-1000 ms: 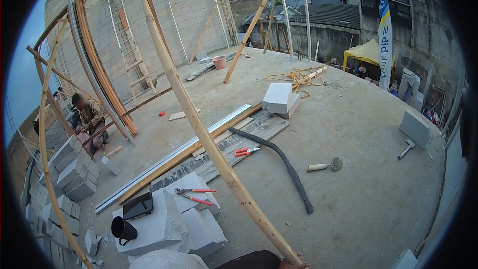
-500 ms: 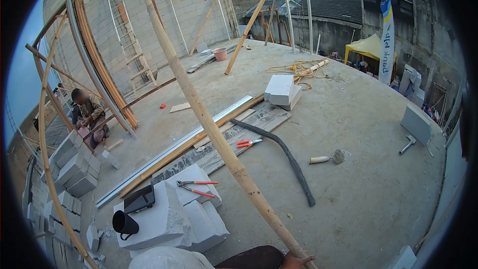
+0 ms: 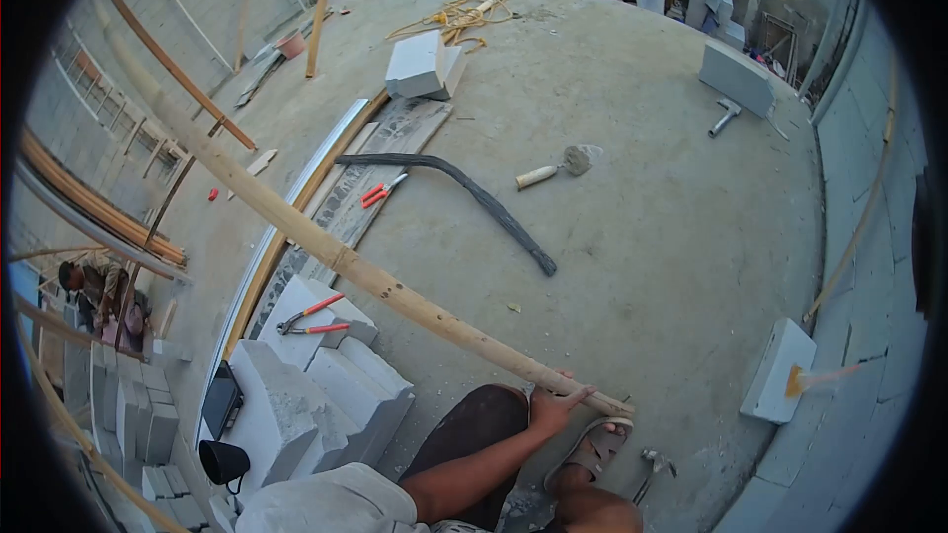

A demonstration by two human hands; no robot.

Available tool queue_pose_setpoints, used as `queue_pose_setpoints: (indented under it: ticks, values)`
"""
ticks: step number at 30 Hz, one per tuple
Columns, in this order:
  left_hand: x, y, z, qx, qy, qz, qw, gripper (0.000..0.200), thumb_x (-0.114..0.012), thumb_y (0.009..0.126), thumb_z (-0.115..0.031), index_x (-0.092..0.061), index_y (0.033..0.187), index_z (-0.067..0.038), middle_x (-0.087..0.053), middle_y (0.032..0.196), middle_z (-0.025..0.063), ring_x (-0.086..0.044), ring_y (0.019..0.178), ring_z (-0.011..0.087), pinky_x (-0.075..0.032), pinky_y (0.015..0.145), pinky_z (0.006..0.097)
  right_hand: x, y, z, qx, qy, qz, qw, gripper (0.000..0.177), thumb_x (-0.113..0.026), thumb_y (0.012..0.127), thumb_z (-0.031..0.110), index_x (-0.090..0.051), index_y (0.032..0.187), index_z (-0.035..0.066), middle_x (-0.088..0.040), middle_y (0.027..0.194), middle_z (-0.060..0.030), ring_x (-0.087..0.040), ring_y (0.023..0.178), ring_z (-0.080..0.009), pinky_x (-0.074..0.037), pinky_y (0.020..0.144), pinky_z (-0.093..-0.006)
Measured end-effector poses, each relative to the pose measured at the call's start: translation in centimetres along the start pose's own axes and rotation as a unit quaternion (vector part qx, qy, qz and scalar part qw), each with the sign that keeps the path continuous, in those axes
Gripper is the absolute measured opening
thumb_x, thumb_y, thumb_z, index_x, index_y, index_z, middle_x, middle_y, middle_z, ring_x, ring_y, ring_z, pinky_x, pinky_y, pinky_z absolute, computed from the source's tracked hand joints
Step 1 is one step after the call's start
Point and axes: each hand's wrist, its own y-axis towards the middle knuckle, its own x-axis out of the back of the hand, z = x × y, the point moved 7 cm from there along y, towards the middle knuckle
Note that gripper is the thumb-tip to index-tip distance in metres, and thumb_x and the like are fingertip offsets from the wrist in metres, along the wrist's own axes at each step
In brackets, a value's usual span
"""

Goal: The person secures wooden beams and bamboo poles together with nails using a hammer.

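My left hand (image 3: 555,409) is closed around a long bamboo pole (image 3: 395,294) near its lower end, which sits just above my sandalled foot (image 3: 599,444). The pole slants away to the upper left. My right hand is out of view. By the foot lies a hammer (image 3: 653,471), partly hidden at its lower end. Left of my knee, pincers with red handles (image 3: 318,329) rest on white lightweight blocks (image 3: 272,375). A black mug (image 3: 223,461) and a black tablet-like device (image 3: 221,399) are beside them.
Red-handled snips (image 3: 383,190) lie on a grey plank (image 3: 341,207) by a dark wire bundle (image 3: 469,192). On the concrete lies a trowel (image 3: 553,170). Single blocks (image 3: 777,372) stand along the right wall. Another person (image 3: 104,296) crouches at far left behind stacked blocks.
My view has swung down and to the right, bringing my left forearm, foot and the hammer into sight. My left hand stays on the bamboo pole, which now slants lower.
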Motion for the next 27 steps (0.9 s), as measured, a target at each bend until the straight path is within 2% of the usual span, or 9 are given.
queue_pose_setpoints:
  ticks: [3,5,6,7,10,13,19,24,27]
  values:
    - [-0.2,0.0,-0.5,0.05,-0.06,0.016,0.997,0.058,-0.086,0.071,-0.008,-0.044,0.112,0.001,-0.059,0.106,0.0119,-0.058,0.1,0.0188,-0.05,0.088,0.0296,7.8,-20.6,-7.4,-0.15,0.033,-0.174,0.973,0.053,-0.047,0.098,0.043,-0.055,0.07,-0.001,-0.047,0.053,-0.0097,-0.047,0.05,-0.0209,-0.037,0.05,-0.0421]
    - [-0.1,0.0,-0.3,0.041,-0.102,0.032,0.993,0.059,-0.084,0.073,-0.008,-0.043,0.115,0.001,-0.058,0.109,0.0133,-0.057,0.103,0.019,-0.05,0.091,0.0306,7.7,-21.2,-2.6,-0.066,-0.219,-0.204,0.952,0.047,-0.047,0.098,0.039,-0.056,0.076,-0.001,-0.053,0.06,-0.0188,-0.055,0.056,-0.0346,-0.04,0.055,-0.044]
    - [-0.1,0.1,-1.0,0.045,-0.092,0.03,0.994,0.061,-0.083,0.074,-0.008,-0.042,0.118,0.001,-0.058,0.111,0.0139,-0.057,0.105,0.0194,-0.05,0.092,0.0314,6.9,-21.2,-0.5,-0.077,-0.209,-0.201,0.954,0.043,-0.049,0.098,0.037,-0.056,0.079,-0.001,-0.055,0.064,-0.0202,-0.056,0.059,-0.0374,-0.041,0.056,-0.0441]
    - [-0.5,-0.1,-1.5,0.062,-0.077,0.048,0.994,0.061,-0.083,0.074,-0.008,-0.042,0.118,0.001,-0.058,0.111,0.0139,-0.057,0.105,0.0194,-0.05,0.092,0.0314,6.4,-21.1,0.1,-0.074,-0.201,-0.205,0.955,0.04,-0.053,0.097,0.037,-0.053,0.076,0.003,-0.05,0.056,-0.0078,-0.051,0.051,-0.0183,-0.04,0.051,-0.0367]
    - [0.0,-0.5,-2.4,0.043,-0.012,0.047,0.998,0.064,-0.081,0.076,-0.007,-0.039,0.124,0.002,-0.057,0.114,0.0154,-0.058,0.106,0.0208,-0.049,0.096,0.0328,5.1,-19.4,1.1,-0.071,-0.151,-0.189,0.968,0.037,-0.053,0.097,0.038,-0.053,0.082,0.004,-0.05,0.058,-0.0074,-0.051,0.053,-0.0173,-0.041,0.053,-0.036]
    - [0.0,0.0,-1.6,0.053,-0.068,0.053,0.995,0.063,-0.081,0.077,-0.009,-0.039,0.123,0.0,-0.056,0.117,0.0159,-0.056,0.109,0.0221,-0.046,0.096,0.0331,4.3,-17.6,7.4,-0.054,-0.145,-0.141,0.978,0.035,-0.053,0.096,0.037,-0.054,0.091,0.002,-0.058,0.069,-0.0205,-0.059,0.064,-0.0361,-0.044,0.06,-0.0429]
    - [0.3,0.3,-0.9,0.049,-0.074,0.038,0.995,0.061,-0.079,0.079,-0.006,-0.038,0.123,0.0,-0.057,0.116,0.0151,-0.056,0.11,0.0212,-0.046,0.098,0.0332,4.1,-16.5,10.3,-0.042,-0.108,-0.102,0.988,0.036,-0.051,0.098,0.036,-0.059,0.111,0.003,-0.064,0.079,-0.0194,-0.063,0.073,-0.0325,-0.047,0.068,-0.0394]
    - [0.2,0.0,-0.8,0.088,-0.111,0.046,0.989,0.059,-0.079,0.078,-0.004,-0.039,0.122,-0.005,-0.053,0.12,0.0134,-0.054,0.112,0.0227,-0.051,0.094,0.0333,4.4,-16.8,17.4,0.07,-0.056,-0.109,0.99,0.044,-0.049,0.1,0.033,-0.054,0.13,0.0,-0.053,0.067,0.0007,-0.05,0.06,-0.0079,-0.041,0.055,-0.0252]
    - [0.2,0.0,-0.8,0.094,-0.126,0.051,0.986,0.059,-0.079,0.077,-0.004,-0.04,0.122,-0.007,-0.053,0.121,0.012,-0.055,0.11,0.0217,-0.053,0.089,0.0319,4.8,-16.6,20.7,0.124,-0.042,-0.105,0.986,0.044,-0.048,0.101,0.031,-0.052,0.131,-0.001,-0.054,0.068,-0.0006,-0.05,0.059,-0.0073,-0.041,0.054,-0.0238]
